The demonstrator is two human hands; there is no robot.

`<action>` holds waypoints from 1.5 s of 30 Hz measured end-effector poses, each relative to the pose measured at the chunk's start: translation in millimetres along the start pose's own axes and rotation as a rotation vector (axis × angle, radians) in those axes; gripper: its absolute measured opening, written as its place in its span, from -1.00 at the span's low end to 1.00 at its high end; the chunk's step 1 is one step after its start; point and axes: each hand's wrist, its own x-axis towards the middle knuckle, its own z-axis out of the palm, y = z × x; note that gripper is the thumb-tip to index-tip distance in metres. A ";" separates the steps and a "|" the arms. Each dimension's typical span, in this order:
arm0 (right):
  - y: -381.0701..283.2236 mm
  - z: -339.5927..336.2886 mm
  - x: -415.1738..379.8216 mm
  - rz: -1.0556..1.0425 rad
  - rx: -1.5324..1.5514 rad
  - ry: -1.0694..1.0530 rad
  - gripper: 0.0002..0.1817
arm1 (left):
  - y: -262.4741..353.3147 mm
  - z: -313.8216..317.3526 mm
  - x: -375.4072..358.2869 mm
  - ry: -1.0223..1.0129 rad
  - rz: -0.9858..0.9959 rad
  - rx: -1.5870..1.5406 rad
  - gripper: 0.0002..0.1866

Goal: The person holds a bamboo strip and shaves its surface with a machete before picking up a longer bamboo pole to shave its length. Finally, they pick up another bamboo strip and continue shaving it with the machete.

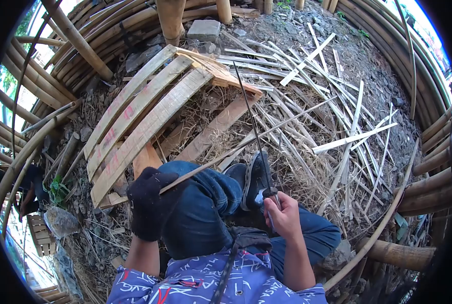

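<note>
My left hand [155, 202], in a black knitted glove, is closed round one end of a thin bamboo strip [210, 163] above my left knee. From there the strip slants up and right over the ground. Bare and closed, my right hand [285, 215] grips the handle of a long knife [255, 126]. Its narrow dark blade points forward, away from me, and overlaps the strip near its middle in this view. Below the hands are my bent legs in blue jeans [195, 218] and my dark shoes [257, 175].
A slatted wooden crate [150, 114] lies tilted ahead on the left. Pale split strips [347, 131] and curly shavings [292, 152] litter the ground to the right. Stacked bamboo poles [129, 28] surround the spot, near a grey block [204, 30]. Another person [29, 190] shows at far left.
</note>
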 end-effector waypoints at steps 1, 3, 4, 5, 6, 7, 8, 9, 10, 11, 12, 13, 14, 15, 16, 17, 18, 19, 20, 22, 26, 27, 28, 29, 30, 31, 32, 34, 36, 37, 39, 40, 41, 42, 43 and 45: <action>1.5 -0.4 0.6 0.002 -0.020 -0.014 -0.77 | 1.5 -0.6 0.0 0.001 0.002 0.000 -0.75; 3.0 -0.6 2.6 -0.007 -0.004 -0.017 -0.75 | 4.8 -1.5 2.0 -0.009 -0.031 0.019 -0.75; 2.9 -0.1 4.6 -0.009 0.012 -0.021 -0.74 | 4.7 -1.2 3.2 -0.002 -0.030 0.023 -0.75; 1.4 1.9 4.6 -0.008 0.012 -0.026 -0.74 | 4.9 -1.4 2.6 -0.010 -0.041 0.018 -0.75; -1.7 5.1 4.0 -0.018 0.044 -0.016 -0.72 | 4.9 -1.4 2.4 -0.018 -0.050 0.012 -0.75; -3.9 7.2 3.9 -0.027 0.074 -0.005 -0.70 | 5.2 -1.3 2.1 -0.020 -0.051 0.014 -0.75; -5.4 7.8 5.0 -0.024 0.075 -0.005 -0.70 | 5.7 -1.1 1.6 -0.021 -0.068 0.019 -0.75; -7.3 8.3 7.3 -0.056 0.058 -0.021 -0.69 | 6.2 -0.6 1.1 -0.020 -0.084 0.025 -0.75; -8.7 9.5 8.8 -0.085 0.045 -0.038 -0.69 | 7.1 0.4 1.2 -0.026 -0.084 0.027 -0.75; -10.3 11.3 10.1 -0.078 0.057 -0.035 -0.69 | 7.6 1.2 2.1 -0.019 -0.061 0.029 -0.75; -12.7 12.4 12.9 -0.056 0.053 -0.046 -0.70 | 7.0 1.5 3.5 -0.010 -0.034 0.032 -0.75; -13.3 13.0 14.6 -0.039 0.048 -0.057 -0.71 | 4.9 1.5 3.4 -0.019 -0.022 0.036 -0.75; -11.5 13.2 15.5 -0.042 0.058 -0.052 -0.71 | 2.5 2.0 1.8 -0.016 -0.038 0.022 -0.75; -9.3 12.3 17.1 -0.032 0.043 -0.053 -0.71 | 1.9 2.5 0.9 -0.009 -0.060 0.006 -0.75; -7.5 11.0 19.0 -0.023 0.024 -0.057 -0.71 | 2.7 3.1 1.5 -0.007 -0.059 0.005 -0.75; -5.5 10.3 18.8 -0.024 0.023 -0.058 -0.71 | 3.9 2.7 1.9 -0.016 -0.075 0.003 -0.75; -2.8 10.0 18.4 -0.013 0.052 -0.057 -0.71 | 4.6 2.2 2.4 -0.021 -0.092 0.002 -0.75; 0.0 9.9 18.3 -0.002 0.081 -0.057 -0.70 | 4.7 1.7 2.7 -0.016 -0.092 0.005 -0.75; 3.5 9.3 19.3 -0.006 0.079 -0.061 -0.70 | 4.4 1.5 2.9 -0.019 -0.084 0.000 -0.75; 10.6 7.9 18.5 -0.027 0.076 -0.073 -0.72 | 3.6 1.5 1.5 -0.020 -0.081 -0.002 -0.75; 12.5 10.5 9.9 -0.032 0.134 -0.075 -0.67 | 4.8 0.1 2.8 -0.041 -0.072 0.053 -0.75; 14.3 11.7 7.6 -0.064 0.212 -0.094 -0.64 | 5.5 -0.3 3.1 -0.049 -0.078 0.049 -0.76; 17.2 12.1 3.9 -0.095 0.291 -0.107 -0.61 | 5.9 -0.8 2.3 -0.056 -0.075 0.050 -0.76; 27.2 13.1 3.1 -0.103 0.280 -0.111 -0.54 | 6.4 -0.3 2.1 -0.037 -0.075 0.053 -0.76; 36.2 12.9 1.2 -0.105 0.287 -0.097 -0.54 | 7.1 1.2 2.8 -0.018 -0.072 0.053 -0.76; 43.5 11.0 0.0 -0.058 0.241 -0.101 -0.54 | 6.5 2.1 2.4 -0.022 -0.061 0.044 -0.76; 47.0 8.6 -0.5 -0.011 0.193 -0.107 -0.53 | 4.3 1.8 0.7 -0.022 -0.063 0.049 -0.76; 40.7 8.7 -4.6 -0.029 0.203 -0.096 -0.52 | 3.3 4.2 2.8 -0.021 -0.069 0.048 -0.77; 25.6 11.4 -14.8 -0.120 0.209 -0.099 -0.53 | 5.4 2.6 4.1 -0.040 -0.097 0.011 -0.78; 16.1 13.7 -17.5 -0.144 0.263 -0.084 -0.67 | 6.9 2.1 1.7 -0.049 -0.109 0.015 -0.78; 20.1 9.2 -7.9 -0.195 0.186 -0.107 -0.61 | 7.6 2.4 4.8 -0.026 -0.096 0.049 -0.79; 17.4 7.9 -3.5 -0.246 0.109 -0.124 -0.55 | 5.7 0.9 4.7 -0.016 -0.101 0.055 -0.79; 14.6 6.4 -0.1 -0.225 0.072 -0.105 -0.56 | 3.0 0.4 4.1 -0.038 -0.083 0.047 -0.80; 11.3 7.1 2.1 -0.231 0.066 -0.117 -0.56 | 1.3 -0.4 3.7 -0.059 -0.066 0.038 -0.80; 6.7 9.4 3.3 -0.188 0.036 -0.069 -0.62 | 2.2 -1.4 4.1 -0.049 -0.072 0.043 -0.80; 3.0 13.8 4.2 -0.122 -0.056 0.021 -0.68 | 6.4 -2.2 6.5 -0.078 -0.083 0.042 -0.80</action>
